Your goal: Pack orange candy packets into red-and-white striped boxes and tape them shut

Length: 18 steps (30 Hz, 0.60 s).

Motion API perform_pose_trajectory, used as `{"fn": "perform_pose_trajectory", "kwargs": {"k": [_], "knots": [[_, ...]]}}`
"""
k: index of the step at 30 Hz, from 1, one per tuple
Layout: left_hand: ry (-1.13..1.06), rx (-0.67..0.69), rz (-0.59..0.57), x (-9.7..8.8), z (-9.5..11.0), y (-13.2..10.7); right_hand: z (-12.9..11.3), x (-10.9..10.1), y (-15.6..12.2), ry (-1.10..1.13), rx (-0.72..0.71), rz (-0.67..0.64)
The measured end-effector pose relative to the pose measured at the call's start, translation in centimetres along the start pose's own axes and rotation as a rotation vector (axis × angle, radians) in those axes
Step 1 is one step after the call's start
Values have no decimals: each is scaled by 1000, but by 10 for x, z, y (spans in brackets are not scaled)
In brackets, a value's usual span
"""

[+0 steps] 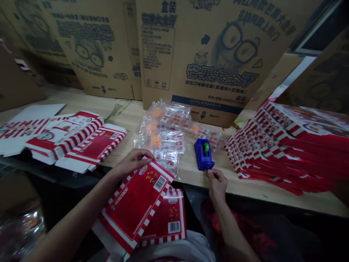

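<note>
We have our left hand (131, 162) curled over the far edge of a flat red-and-white card (136, 203), lightly holding it at the table's near edge, with a second red card (170, 218) lying under it. Our right hand (216, 183) is nearly closed, its fingertips (209, 174) pinched at the near end of a blue tape dispenser (204, 154) with a green core. For steady work, we do best to keep the card flat and square under the fingers. Beyond lie clear bags (163, 134) holding orange pieces, with more red cards (79, 142) to the left, a fanned stack (283, 145) to the right, and printed cardboard sheets (212, 54) along the far side of the wooden table (131, 116). We cannot make out any tape between the fingertips, and the lower cards are cut off by the frame.
</note>
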<state>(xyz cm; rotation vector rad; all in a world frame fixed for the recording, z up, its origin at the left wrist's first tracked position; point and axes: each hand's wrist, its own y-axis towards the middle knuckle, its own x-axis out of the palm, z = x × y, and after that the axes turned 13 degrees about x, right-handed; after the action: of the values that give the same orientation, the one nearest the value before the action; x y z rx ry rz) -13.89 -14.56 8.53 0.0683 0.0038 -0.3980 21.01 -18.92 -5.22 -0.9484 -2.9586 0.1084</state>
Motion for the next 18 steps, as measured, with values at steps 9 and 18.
{"fn": "perform_pose_trajectory", "kwargs": {"k": [9, 18], "knots": [[126, 84, -181, 10, -11, -3, -83, 58, -56, -133, 38, -854], [159, 153, -252, 18, -16, -9, -101, 113, -56, -547, -315, -1117]]}}
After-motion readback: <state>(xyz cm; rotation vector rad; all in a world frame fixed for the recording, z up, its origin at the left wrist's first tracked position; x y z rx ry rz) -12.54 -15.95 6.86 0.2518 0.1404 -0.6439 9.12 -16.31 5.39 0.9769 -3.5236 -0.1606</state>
